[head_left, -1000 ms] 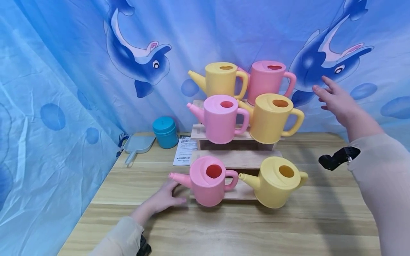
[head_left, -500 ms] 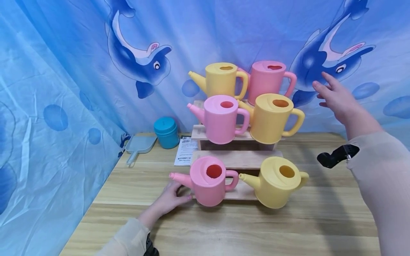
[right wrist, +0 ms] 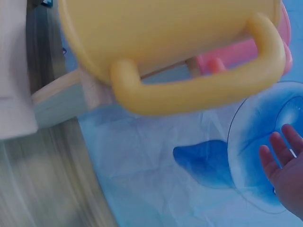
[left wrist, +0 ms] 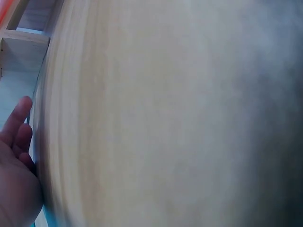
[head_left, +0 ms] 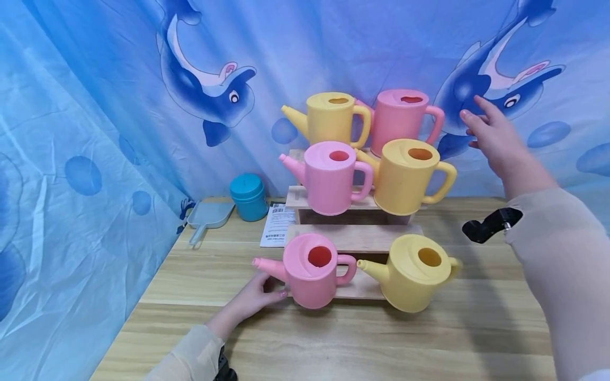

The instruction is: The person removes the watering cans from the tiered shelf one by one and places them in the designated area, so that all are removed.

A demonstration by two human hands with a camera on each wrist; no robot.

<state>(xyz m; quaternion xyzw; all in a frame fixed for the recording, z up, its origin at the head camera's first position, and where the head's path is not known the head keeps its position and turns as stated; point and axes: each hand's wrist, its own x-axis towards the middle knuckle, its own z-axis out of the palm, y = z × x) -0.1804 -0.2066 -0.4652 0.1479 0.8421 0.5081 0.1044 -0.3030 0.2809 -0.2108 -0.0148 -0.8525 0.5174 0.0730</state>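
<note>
"As you began at the left, what caught your eye?"

"A blue curtain (head_left: 95,79) with dolphins, running behind everything. Then a pale dustpan (head_left: 211,214), a teal canister (head_left: 249,198) and a printed paper (head_left: 276,227), all near the back of the wooden surface (head_left: 362,338)."

"And the left hand (head_left: 252,299)?"

"It was low at the left end of the wooden rack (head_left: 355,238), beneath the spout of the lower pink can (head_left: 311,283), with thumb and fingers spread apart. I couldn't tell whether it touched the wood."

"How did the cans stand?"

"Upright on the rack's steps, in two columns, spouts pointing left. Above the lower pink can came the light pink can (head_left: 329,182), then the top yellow can (head_left: 330,121). The right column had the lower yellow can (head_left: 411,280), the middle yellow can (head_left: 402,182) and, highest, the rear pink can (head_left: 397,121)."

"What was farthest right?"

"The right hand (head_left: 495,135), raised before the curtain, its fingers loosely extended, apart from the rear pink can's handle. A black device (head_left: 491,225) jutted from that sleeve."
</note>
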